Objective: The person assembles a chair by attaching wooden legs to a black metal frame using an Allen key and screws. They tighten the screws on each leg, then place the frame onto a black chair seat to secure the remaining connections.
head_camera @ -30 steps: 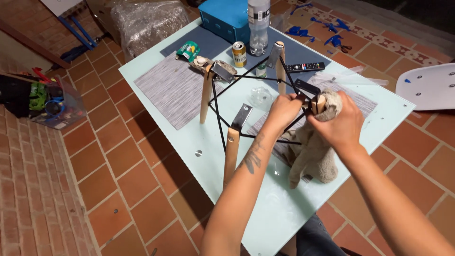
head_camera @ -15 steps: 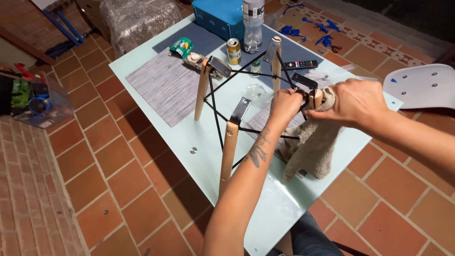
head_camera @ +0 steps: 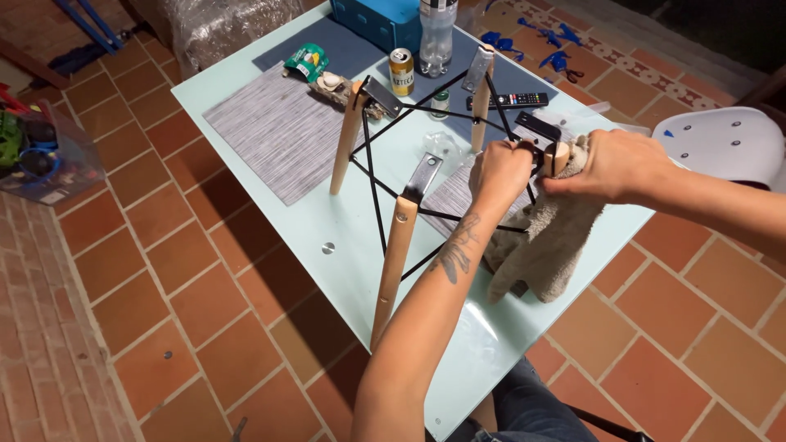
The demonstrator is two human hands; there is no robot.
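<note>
Head view. Landmark: pale green glass-topped table (head_camera: 270, 221). Standing on it, legs up: chair base of light wooden legs and black wire struts (head_camera: 393, 245). My left hand (head_camera: 499, 170) is closed around the top of the far-right wooden leg (head_camera: 558, 157). My right hand (head_camera: 612, 165) presses a beige terry cloth (head_camera: 547, 241) against that leg, fingers curled tight. At the table's far end: gold drink can (head_camera: 401, 71), black remote control (head_camera: 519, 100).

Bright overhead light (sharp shadows)
</note>
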